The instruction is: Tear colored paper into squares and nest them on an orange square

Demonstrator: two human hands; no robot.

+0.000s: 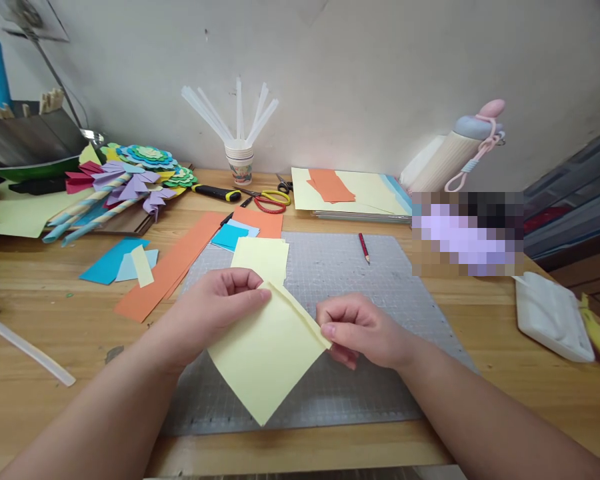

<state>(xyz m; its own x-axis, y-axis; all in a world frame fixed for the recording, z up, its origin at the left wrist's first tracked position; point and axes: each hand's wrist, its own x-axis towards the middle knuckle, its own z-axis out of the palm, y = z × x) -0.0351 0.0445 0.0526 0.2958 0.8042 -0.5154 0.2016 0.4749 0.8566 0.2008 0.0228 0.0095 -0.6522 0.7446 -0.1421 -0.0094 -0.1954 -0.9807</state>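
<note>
A pale yellow paper sheet (265, 360) is held tilted over the grey cutting mat (380, 393), one corner pointing down toward me. Its upper right edge is folded over in a narrow strip. My left hand (220, 303) pinches the top corner, thumb on the front. At the right corner, my right hand (360, 330) grips the end of the folded strip between thumb and fingers. Behind the sheet, more yellow paper pieces (260, 257) lie on the mat beside small blue papers (229, 236). A short red pencil (364, 248) rests toward the mat's back right.
Orange strips (173, 267) and blue paper (114, 260) lie left. Paper flowers (130, 180) stand farther back. Near the wall are a cup of straws (239, 163), scissors (271, 201), a cutter (216, 193) and a paper stack (370, 193). A white tray (553, 320) sits right.
</note>
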